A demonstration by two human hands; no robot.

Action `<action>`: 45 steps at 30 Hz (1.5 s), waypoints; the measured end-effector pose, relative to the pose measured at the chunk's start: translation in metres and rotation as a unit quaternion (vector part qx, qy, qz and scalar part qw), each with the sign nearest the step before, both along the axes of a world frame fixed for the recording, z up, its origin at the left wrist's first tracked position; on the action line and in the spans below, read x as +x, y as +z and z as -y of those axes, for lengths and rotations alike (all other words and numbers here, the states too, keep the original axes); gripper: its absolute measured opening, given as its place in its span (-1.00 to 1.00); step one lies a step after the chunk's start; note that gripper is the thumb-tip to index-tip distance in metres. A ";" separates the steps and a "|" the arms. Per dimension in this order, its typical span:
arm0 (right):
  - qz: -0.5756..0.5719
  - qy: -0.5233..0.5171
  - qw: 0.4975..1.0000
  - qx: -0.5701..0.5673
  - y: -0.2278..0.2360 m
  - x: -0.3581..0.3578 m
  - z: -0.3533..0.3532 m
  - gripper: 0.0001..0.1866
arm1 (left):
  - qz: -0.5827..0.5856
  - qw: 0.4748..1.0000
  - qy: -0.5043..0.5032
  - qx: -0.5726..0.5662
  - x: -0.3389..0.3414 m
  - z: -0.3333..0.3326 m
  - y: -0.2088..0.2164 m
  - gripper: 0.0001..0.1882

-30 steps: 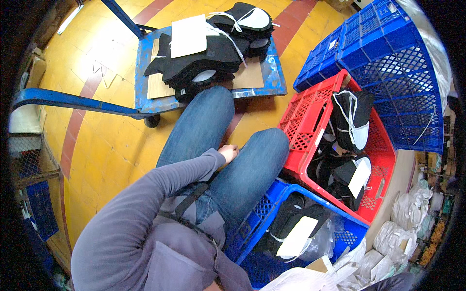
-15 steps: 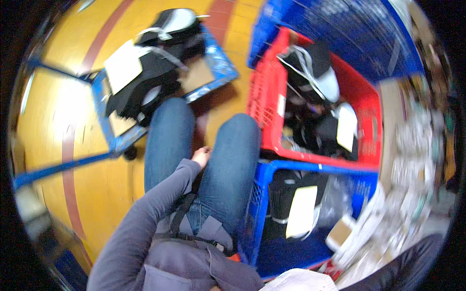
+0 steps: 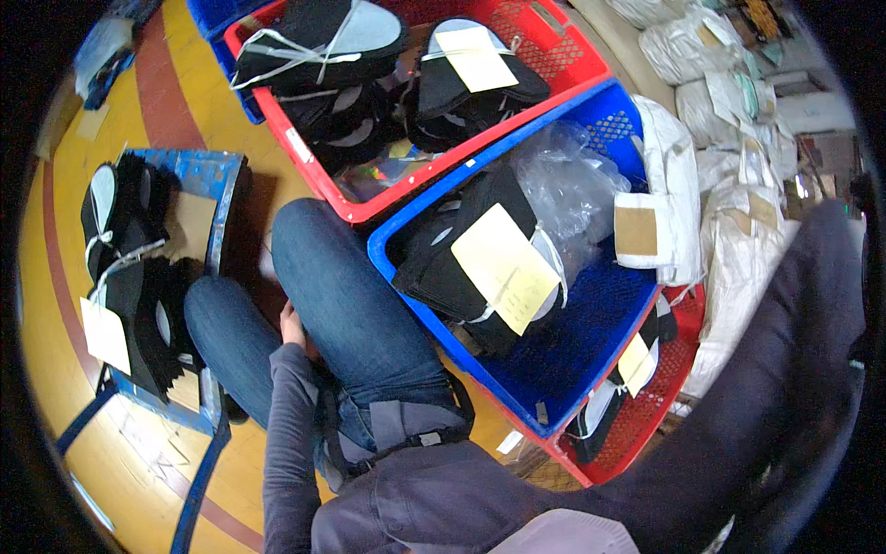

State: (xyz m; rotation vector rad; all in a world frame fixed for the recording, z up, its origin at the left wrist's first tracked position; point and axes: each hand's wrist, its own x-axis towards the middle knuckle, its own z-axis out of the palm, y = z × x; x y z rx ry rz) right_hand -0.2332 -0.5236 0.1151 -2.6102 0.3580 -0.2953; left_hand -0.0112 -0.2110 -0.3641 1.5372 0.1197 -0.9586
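Head view, directed downward past bent knees. The left hand (image 3: 292, 328) is resting between the thighs (image 3: 341, 286), its fingers partly hidden; how far it is opening, and whether it is gripping anything, cannot be told. The right sleeve (image 3: 757, 360) is pointing toward the upper right, in front of white wrapped packages (image 3: 738, 249); the right hand is lying out of sight, so its grip cannot be told either. A tied bundle of black shaped pieces (image 3: 434, 277) is lying in the blue crate (image 3: 581, 360), a pale yellow paper tag (image 3: 506, 268) covering part of it and a clear plastic bag (image 3: 568, 189) crumpling beside it. Other tied bundles (image 3: 443, 97) are occupying the red crate (image 3: 581, 57) beyond; a tagged black stack (image 3: 148, 305) is standing on the blue trolley (image 3: 198, 162) at left. Judged from posture, the step in hand is seemingly becoming a rightward reach. Handling the crated bundle next would be calling for fingers beneath its layers, keeping them squared.
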 end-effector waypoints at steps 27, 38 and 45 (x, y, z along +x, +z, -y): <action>-0.147 -0.495 0.856 -0.020 -0.315 -0.206 0.224 -0.24 | 0.455 0.824 -0.310 -0.131 -0.048 0.174 0.230 -0.82; -0.274 -0.575 0.753 0.167 -0.450 -0.125 0.084 -0.60 | 0.578 0.739 -0.343 -0.034 -0.046 0.175 0.222 -0.59; 0.186 -0.645 0.685 0.283 -0.334 -0.168 0.235 -0.85 | 0.550 0.755 -0.351 -0.068 -0.055 0.178 0.219 -0.60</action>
